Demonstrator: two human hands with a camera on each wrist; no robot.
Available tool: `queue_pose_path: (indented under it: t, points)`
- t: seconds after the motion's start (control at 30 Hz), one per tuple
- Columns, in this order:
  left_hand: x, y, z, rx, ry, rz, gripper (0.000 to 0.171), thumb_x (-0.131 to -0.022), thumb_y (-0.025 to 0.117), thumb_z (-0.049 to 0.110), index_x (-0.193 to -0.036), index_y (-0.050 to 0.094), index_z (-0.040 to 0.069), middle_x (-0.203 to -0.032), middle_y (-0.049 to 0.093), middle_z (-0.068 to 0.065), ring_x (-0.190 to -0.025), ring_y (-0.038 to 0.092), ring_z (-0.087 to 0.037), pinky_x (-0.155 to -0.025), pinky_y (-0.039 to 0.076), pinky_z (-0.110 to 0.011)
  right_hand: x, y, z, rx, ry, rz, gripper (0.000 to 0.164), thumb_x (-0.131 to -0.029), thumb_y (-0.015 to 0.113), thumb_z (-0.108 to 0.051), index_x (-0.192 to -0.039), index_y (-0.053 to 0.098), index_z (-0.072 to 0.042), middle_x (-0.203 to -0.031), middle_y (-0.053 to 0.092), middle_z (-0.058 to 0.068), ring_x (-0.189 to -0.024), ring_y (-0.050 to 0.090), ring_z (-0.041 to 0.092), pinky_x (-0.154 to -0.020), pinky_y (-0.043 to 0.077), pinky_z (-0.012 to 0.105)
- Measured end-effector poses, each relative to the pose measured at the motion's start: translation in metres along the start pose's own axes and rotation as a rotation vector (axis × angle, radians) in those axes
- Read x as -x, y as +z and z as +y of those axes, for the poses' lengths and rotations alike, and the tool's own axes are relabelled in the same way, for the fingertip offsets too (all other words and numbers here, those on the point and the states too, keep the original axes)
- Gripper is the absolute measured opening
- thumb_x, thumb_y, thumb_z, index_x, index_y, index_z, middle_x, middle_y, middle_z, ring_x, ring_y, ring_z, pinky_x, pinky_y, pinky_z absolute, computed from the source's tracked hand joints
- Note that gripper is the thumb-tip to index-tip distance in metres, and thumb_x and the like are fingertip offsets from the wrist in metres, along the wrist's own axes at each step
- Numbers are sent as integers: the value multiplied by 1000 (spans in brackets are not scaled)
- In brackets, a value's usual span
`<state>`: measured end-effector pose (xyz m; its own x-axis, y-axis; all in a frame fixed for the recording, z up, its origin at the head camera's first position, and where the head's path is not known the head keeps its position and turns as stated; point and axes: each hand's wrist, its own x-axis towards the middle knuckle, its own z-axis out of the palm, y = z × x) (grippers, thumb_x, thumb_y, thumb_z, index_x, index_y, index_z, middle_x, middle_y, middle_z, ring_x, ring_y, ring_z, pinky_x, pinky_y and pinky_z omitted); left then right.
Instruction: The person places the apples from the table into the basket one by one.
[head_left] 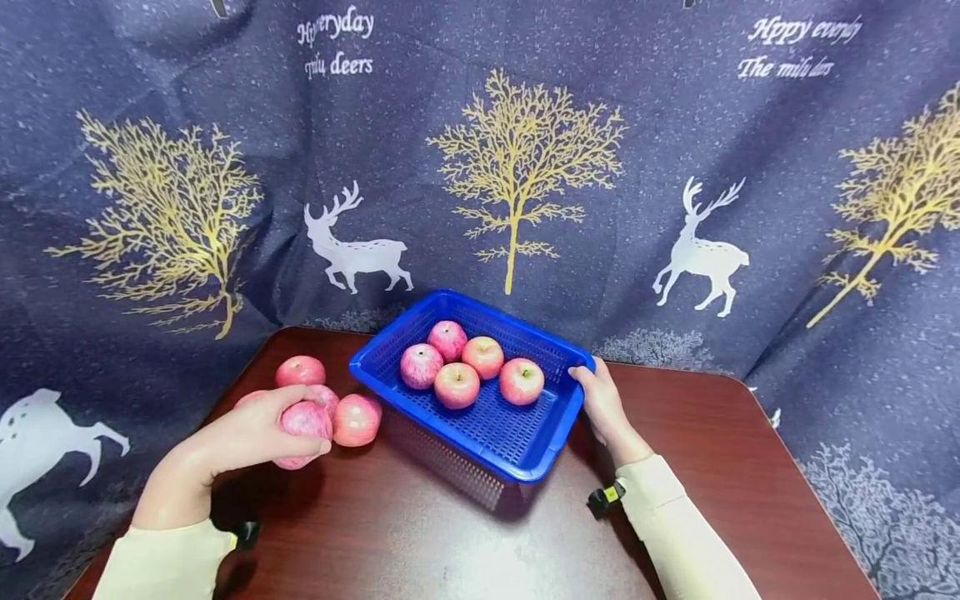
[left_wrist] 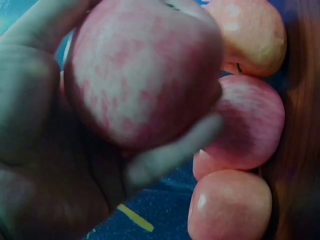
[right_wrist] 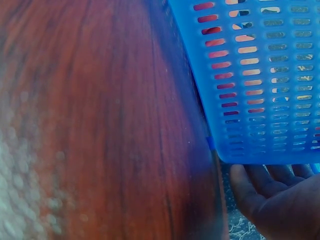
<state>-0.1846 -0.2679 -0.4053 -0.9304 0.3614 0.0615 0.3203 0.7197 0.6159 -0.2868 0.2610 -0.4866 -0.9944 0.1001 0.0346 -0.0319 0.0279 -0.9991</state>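
My left hand [head_left: 251, 429] holds a red-streaked apple [head_left: 309, 419], fingers and thumb curled round its sides. In the left wrist view that apple [left_wrist: 145, 75] fills much of the picture, with other apples just beyond it. More apples sit around and under this hand, among them a red apple [head_left: 300, 371] behind and a pinkish apple [head_left: 357, 420] to its right; some are partly hidden. With my right hand [head_left: 606, 404] I grip the right end of a blue plastic basket [head_left: 487, 446], thumb over the rim. Several apples, such as a striped apple [head_left: 422, 367], lie inside the basket.
A dark red-brown wooden table [head_left: 697, 467] carries everything. Behind it hangs a dark blue cloth [head_left: 465, 233] printed with gold trees and white deer. The basket's slotted wall [right_wrist: 260, 100] stands close to the right hand. Dark straps [head_left: 606, 497] circle the wrists.
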Motion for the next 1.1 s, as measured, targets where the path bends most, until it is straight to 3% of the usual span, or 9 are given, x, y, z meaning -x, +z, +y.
queue_pose_path:
  t: [0.3,0.5,0.57,0.77,0.97,1.1]
  points:
    - [-12,6,6,27,38,248,64,-88,96,40,-139,68,15,-123,73,-6,-100,68,-22,-84,60,-32,1,1,1,20,5,11,45,-110,53,-18,-149,45,4,-141,58,27,-103,72,17,-87,63,28]
    - [-16,9,13,64,47,336,65,-90,94,33,-145,67,12,-131,73,-10,-106,67,-26,-86,57,-27,-1,1,1,42,-9,8,46,-112,53,-19,-150,44,5,-143,57,27,-115,68,28,-90,61,26]
    - [-18,11,16,75,45,349,65,-92,93,32,-147,65,12,-134,72,-11,-110,67,-28,-89,56,-27,-2,1,0,51,-11,9,46,-112,52,-19,-149,44,6,-143,57,27,-118,67,31,-91,61,26]
    - [-24,16,23,82,32,354,66,-98,87,34,-154,58,12,-141,68,-14,-121,65,-32,-98,53,-42,-2,1,-2,50,-6,7,45,-111,53,-19,-149,44,6,-142,58,26,-117,67,31,-90,61,27]
    - [-34,21,32,151,86,353,66,-98,88,29,-154,59,11,-143,67,-14,-124,64,-32,-103,48,-31,0,1,-1,35,-4,14,44,-111,53,-18,-148,46,4,-141,59,27,-116,69,32,-94,63,35]
    - [-42,24,39,157,98,339,68,-99,86,32,-157,56,12,-148,64,-13,-129,63,-32,-110,48,-47,1,1,0,33,-6,12,43,-111,54,-18,-147,46,4,-141,59,28,-114,70,33,-95,64,38]
